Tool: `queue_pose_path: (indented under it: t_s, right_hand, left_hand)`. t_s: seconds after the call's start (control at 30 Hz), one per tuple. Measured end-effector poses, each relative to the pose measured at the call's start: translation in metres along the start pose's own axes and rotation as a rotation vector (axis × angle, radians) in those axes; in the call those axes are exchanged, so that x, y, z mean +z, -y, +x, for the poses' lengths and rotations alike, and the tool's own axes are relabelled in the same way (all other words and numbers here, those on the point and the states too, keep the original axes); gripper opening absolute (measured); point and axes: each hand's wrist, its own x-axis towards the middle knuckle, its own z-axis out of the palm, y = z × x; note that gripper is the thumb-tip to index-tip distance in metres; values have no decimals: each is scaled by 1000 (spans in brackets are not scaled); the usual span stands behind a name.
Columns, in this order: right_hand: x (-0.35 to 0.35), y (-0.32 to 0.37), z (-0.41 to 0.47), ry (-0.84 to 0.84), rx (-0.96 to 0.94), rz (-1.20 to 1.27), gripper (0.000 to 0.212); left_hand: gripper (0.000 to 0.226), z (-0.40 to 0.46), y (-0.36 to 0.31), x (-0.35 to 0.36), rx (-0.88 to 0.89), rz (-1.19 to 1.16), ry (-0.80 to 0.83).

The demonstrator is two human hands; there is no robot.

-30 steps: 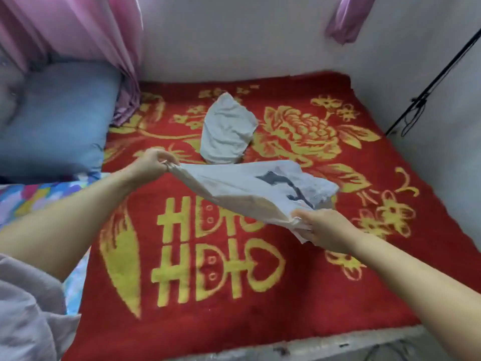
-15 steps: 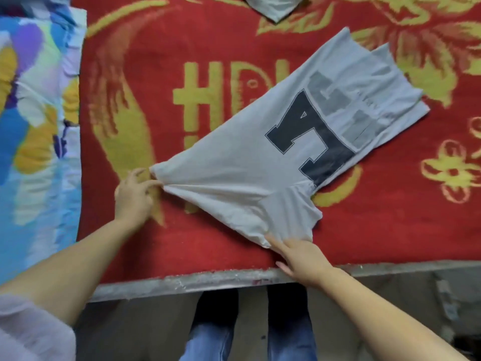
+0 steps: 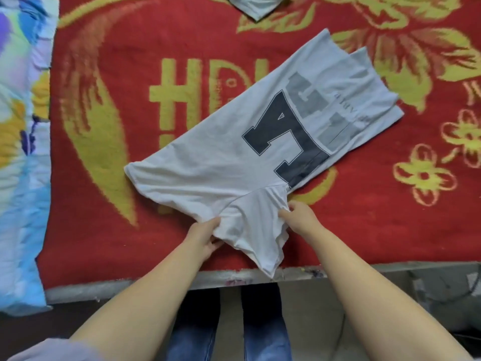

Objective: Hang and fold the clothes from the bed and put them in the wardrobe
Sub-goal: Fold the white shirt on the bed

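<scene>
A white T-shirt (image 3: 234,152) with a dark blue and grey letter print lies flat and slanted on the red and yellow blanket (image 3: 109,61), folded lengthwise. Its sleeve (image 3: 250,230) points toward me and hangs a little over the bed's front edge. My left hand (image 3: 205,235) grips the sleeve's left side, with fingers under the cloth. My right hand (image 3: 296,217) pinches the sleeve's right side near the seam. A second pale garment (image 3: 255,6) shows at the top edge, mostly cut off.
A colourful patterned sheet (image 3: 20,152) lies along the blanket's left side. The bed's grey front edge (image 3: 130,285) runs below the blanket. My legs in blue jeans (image 3: 229,329) stand against it on the floor.
My left hand let go of the shirt's left corner and moved right to the sleeve. My right hand shifted up to the sleeve's right side. The shirt lies flat where it was.
</scene>
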Motion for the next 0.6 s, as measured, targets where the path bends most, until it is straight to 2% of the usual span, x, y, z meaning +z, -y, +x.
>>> queue_pose_path:
  t_s: [0.07, 0.1, 0.17, 0.2, 0.27, 0.33, 0.37, 0.43, 0.5, 0.53, 0.6]
  right_hand:
    - [-3, -7, -6, 31, 22, 33, 21]
    - [-6, -9, -11, 113, 35, 27, 15]
    - [-20, -19, -13, 303, 44, -121, 7]
    - [-32, -23, -11, 315, 43, -195, 10]
    - [-68, -29, 3, 169, 18, -224, 17]
    - [-119, -35, 32, -47, -6, -158, 21]
    - [-149, -36, 51, -154, -20, -107, 22]
    - [-205, -36, 94, -298, -78, -53, 24]
    - [-254, -29, 143, -361, -157, -45, 28]
    - [-275, -24, 165, -365, -199, -30, 31]
    - [-305, -13, 205, -338, -257, -20, 37]
  left_hand:
    - [35, 2, 13, -4, 31, 2, -136]
    - [37, 3, 17, -4, 63, 13, -213]
    - [43, 0, 18, 2, 140, 65, -401]
    - [46, -3, 16, 7, 190, 134, -526]
    - [49, -14, 5, 18, 328, 381, -782]
    - [45, -21, -9, 38, 635, 640, -883]
    - [40, -23, -14, 56, 801, 748, -831]
    - [27, -22, -10, 108, 1048, 935, -574]
    - [17, -12, 0, 167, 1122, 1041, -365]
    - [16, -6, 5, 194, 1124, 1103, -334]
    - [22, 10, 14, 235, 1080, 1178, -380]
